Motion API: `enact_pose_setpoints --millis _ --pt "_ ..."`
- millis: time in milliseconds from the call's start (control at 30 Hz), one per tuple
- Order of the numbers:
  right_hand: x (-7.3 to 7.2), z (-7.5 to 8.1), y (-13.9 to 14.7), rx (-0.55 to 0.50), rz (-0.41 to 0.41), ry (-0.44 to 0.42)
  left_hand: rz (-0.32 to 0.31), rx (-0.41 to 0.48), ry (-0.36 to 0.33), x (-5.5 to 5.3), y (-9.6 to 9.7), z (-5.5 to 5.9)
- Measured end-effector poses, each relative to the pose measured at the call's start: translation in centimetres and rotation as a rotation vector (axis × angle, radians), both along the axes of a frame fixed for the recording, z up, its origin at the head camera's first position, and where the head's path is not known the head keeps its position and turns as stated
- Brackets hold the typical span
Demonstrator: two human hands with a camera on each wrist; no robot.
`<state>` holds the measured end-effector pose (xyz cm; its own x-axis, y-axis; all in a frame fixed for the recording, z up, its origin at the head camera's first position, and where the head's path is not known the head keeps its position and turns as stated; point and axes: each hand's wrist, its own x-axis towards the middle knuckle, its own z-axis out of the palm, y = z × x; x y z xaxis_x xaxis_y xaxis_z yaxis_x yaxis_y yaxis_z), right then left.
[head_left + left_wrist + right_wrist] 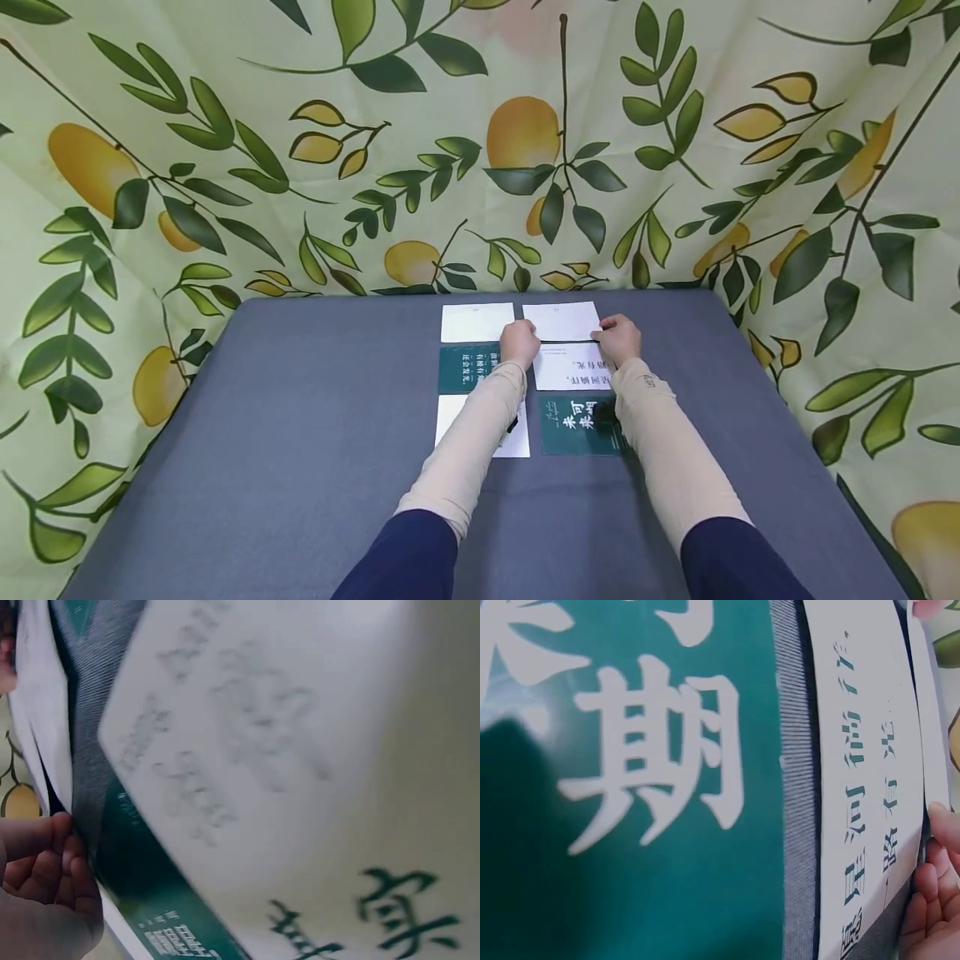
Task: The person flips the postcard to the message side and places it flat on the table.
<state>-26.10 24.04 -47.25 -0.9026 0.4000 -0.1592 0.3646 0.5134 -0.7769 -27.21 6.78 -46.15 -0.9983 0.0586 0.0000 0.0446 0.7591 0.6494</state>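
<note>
Between my two hands lies a blank-looking white card [561,321] at the far end of the right column. My left hand [520,342] pinches its near left corner; thumb and fingertips meet at the card edge in the left wrist view. At the near right corner, my right hand [618,337] pinches the same card, its thumb on top in the right wrist view. Just nearer lies a white card with green writing [573,368], and nearer still a green card with white characters [566,425], partly covered by the right forearm.
The left column holds a blank white card [477,323], a green card with white writing [467,369] and a white card [450,417] partly under my left forearm. All lie on a grey-blue cloth-covered table [322,433]. A fruit-patterned curtain [450,167] hangs behind and at both sides.
</note>
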Motion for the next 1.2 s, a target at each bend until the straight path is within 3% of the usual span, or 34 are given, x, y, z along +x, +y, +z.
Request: enact_pose_setpoints --millis 33,100,133,167,200,233,300,333,367,400,433,500,600,667,800,967,1100,1200 --pt "-0.1 -0.2 0.1 0.004 -0.003 -0.009 -0.01 -0.001 0.029 -0.7 0.1 -1.1" --pt "-0.2 -0.6 0.3 0.011 -0.005 -0.027 -0.031 -0.013 0.0 -2.5 0.4 -3.2" --pt "-0.2 -0.7 0.3 0.019 -0.004 -0.033 -0.03 -0.031 0.035 -3.9 0.7 -5.2" --pt "-0.3 -0.8 0.3 0.019 -0.002 -0.04 -0.039 -0.043 0.023 -5.1 0.9 -6.9" --pt "-0.3 -0.9 0.2 0.022 0.001 -0.044 -0.051 -0.061 0.082 -6.6 1.1 -9.3" --pt "-0.4 -0.9 0.2 0.029 0.005 -0.049 -0.042 -0.099 0.136 -7.6 1.3 -11.0" --pt "-0.4 -0.7 0.0 0.03 0.004 -0.061 -0.038 -0.166 0.145 -8.3 1.5 -11.5" --pt "-0.5 -0.6 0.0 0.035 0.004 -0.067 -0.034 -0.198 0.147 -8.0 1.6 -10.9" --pt "-0.5 -0.5 -0.1 0.039 0.003 -0.075 -0.046 -0.223 0.107 -7.2 1.5 -9.4" --pt "-0.5 -0.4 -0.2 0.048 0.007 -0.084 -0.025 -0.263 0.136 -6.1 1.5 -8.0" --pt "-0.5 -0.2 -0.2 0.06 0.012 -0.092 -0.008 -0.3 0.106 -4.5 1.5 -5.5" --pt "-0.5 0.0 -0.3 0.076 0.026 -0.108 0.0 -0.333 0.051 -2.1 1.3 -1.8" --pt "-0.6 0.2 -0.3 0.113 0.056 -0.116 0.031 -0.377 0.094 0.0 1.1 0.7" --pt "-0.6 0.2 -0.3 0.138 0.071 -0.119 0.005 -0.378 0.077 0.1 1.0 1.0" --pt "-0.4 0.2 -0.2 0.194 0.114 -0.14 -0.048 -0.402 0.024 -0.1 0.9 0.7" --pt "-0.3 0.8 -0.7 0.234 0.178 -0.188 -0.125 -0.443 -0.047 0.3 -0.6 1.4" --pt "0.2 1.9 -1.2 0.281 0.213 -0.233 -0.204 -0.374 -0.033 0.9 -1.8 2.3" --pt "0.8 2.5 -1.8 0.362 0.256 -0.239 -0.223 -0.313 -0.023 1.2 -2.6 2.4"
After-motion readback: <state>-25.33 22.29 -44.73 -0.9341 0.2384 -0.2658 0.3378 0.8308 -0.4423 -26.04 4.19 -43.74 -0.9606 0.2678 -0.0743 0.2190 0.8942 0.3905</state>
